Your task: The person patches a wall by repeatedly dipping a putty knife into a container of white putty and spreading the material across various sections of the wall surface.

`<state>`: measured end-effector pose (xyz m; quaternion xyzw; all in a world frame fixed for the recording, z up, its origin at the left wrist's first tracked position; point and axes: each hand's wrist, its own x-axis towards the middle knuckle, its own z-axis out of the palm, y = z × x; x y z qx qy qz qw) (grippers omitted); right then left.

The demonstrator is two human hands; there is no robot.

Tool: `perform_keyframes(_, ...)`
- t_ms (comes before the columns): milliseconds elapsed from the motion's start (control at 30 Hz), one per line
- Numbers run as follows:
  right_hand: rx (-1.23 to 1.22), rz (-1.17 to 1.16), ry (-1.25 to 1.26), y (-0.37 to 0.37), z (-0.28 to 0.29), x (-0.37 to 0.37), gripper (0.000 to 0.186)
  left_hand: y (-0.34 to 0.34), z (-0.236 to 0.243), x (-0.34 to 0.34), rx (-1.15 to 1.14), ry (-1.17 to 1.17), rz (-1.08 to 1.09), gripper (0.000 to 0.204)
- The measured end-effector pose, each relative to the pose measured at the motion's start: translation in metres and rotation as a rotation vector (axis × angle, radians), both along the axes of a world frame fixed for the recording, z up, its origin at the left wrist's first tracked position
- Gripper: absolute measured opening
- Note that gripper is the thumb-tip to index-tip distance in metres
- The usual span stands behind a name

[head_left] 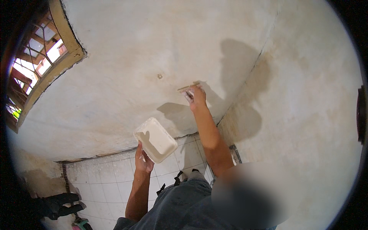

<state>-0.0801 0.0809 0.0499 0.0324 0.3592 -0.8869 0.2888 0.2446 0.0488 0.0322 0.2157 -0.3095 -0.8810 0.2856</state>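
My left hand (144, 163) grips the lower left edge of a shallow, off-white rectangular tub (163, 140). The tub is tilted so that its pale inside shows; whether a paste lies in it I cannot tell. Farther up, my right hand (197, 97) is closed round a thin, straight, brownish strip that looks like a scraper blade (184, 88). The strip lies at or very close to the whitish, stained wall (130, 69). Whitish smears mark the fingers of this hand. A small round pit (160, 76) sits in the wall, left of the blade.
A yellowish-framed window (73, 55) with a grille stands at the upper left. Another wall (306, 115) meets this one at a corner on the right. White tiles (101, 174) cover the floor. At the lower left are another person's dark-clothed legs (57, 203).
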Motion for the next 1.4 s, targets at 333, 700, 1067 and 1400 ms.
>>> perform_keyframes(333,-0.148,-0.061,0.247,0.016,0.210,-0.002,0.013,0.006,0.008,-0.010,-0.002,0.062,0.024,0.057)
perform_keyframes(700,-0.313,-0.084,0.469,0.075,0.197,0.015,0.037,0.002,0.001,-0.008,0.029,0.076,0.005,0.054)
perform_keyframes(1067,0.007,0.028,0.004,0.053,-0.037,0.034,0.015,0.000,0.003,-0.004,0.078,0.043,0.020,0.050)
perform_keyframes(1400,-0.219,-0.006,0.088,0.006,0.129,0.015,0.017,0.004,0.006,-0.004,0.007,0.058,0.054,0.053)
